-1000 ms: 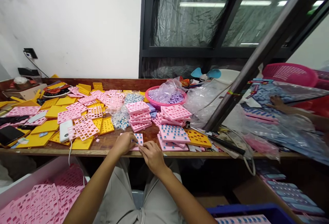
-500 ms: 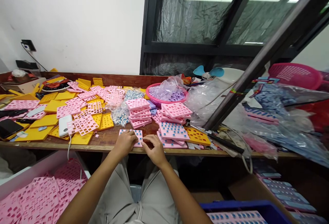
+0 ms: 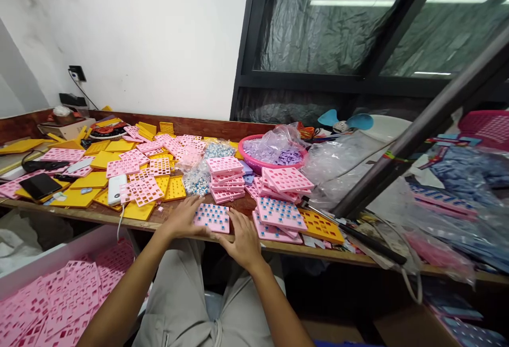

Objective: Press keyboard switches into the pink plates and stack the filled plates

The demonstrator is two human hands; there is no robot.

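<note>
A pink plastic grid plate (image 3: 212, 217) filled with small blue pieces lies on the wooden table (image 3: 175, 214) near its front edge. My left hand (image 3: 182, 218) rests at the plate's left edge, fingers stretched out flat. On the plate's right side my right hand (image 3: 243, 240) lies with its fingers spread against the edge. Neither hand lifts the plate.
Stacks of pink plates (image 3: 225, 178) and filled plates (image 3: 280, 214) stand just behind and right. Yellow plates (image 3: 93, 180), bags of small pieces (image 3: 196, 180), a pink basin (image 3: 274, 153), phones (image 3: 40, 185) and a sloping metal pole (image 3: 421, 129) surround them. A box of pink grids (image 3: 59, 299) sits lower left.
My view has swung left and nearer. Both hands went from pinching at the plate's near edge to lying flat on either side of it.
</note>
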